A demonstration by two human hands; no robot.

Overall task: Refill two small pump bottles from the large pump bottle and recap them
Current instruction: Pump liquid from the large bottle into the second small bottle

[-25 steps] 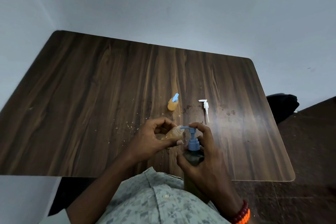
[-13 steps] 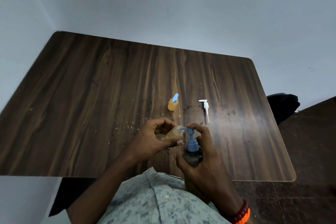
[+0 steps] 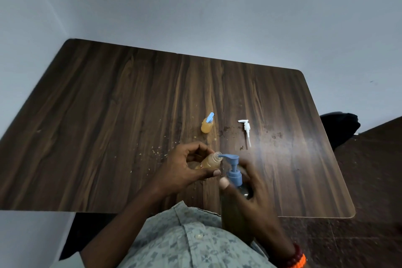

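spout point(image 3: 221, 156) of the big bottle's blue pump point(image 3: 233, 171) sits right at the open mouth of the small uncapped bottle point(image 3: 210, 162), touching or nearly so. my left hand point(image 3: 187, 169) grips that small bottle, fingers and thumb curled round it, tilted so its mouth faces the spout; amber liquid shows inside. my right hand point(image 3: 250, 193) wraps the large pump bottle point(image 3: 236, 204) at the neck and shoulder, held at the near table edge, against my shirt point(image 3: 185, 239). its fingers are blurred, and none lies on the pump head.

on the table point(image 3: 108, 137): the other small bottle point(image 3: 207, 124), amber, blue pump on, stands well beyond my hands. a loose white pump point(image 3: 245, 130) with its dip tube lies to its right, apart from it; likely the cap for the bottle in hand. crumbs and dried spots nearby.

risks, as i judge them: the small mouth is narrow, so a slight drift of either hand would put soap down the outside and onto my fingers. a slick grip on a tilted bottle could slip. a hard press could squirt past the mouth. overfilling would spill once the dip tube goes back in.

against half a second ago: the forefinger that lay over the pump head is off, and the head has risen, stem showing. the small bottle stays at the spout; the table items have not moved.
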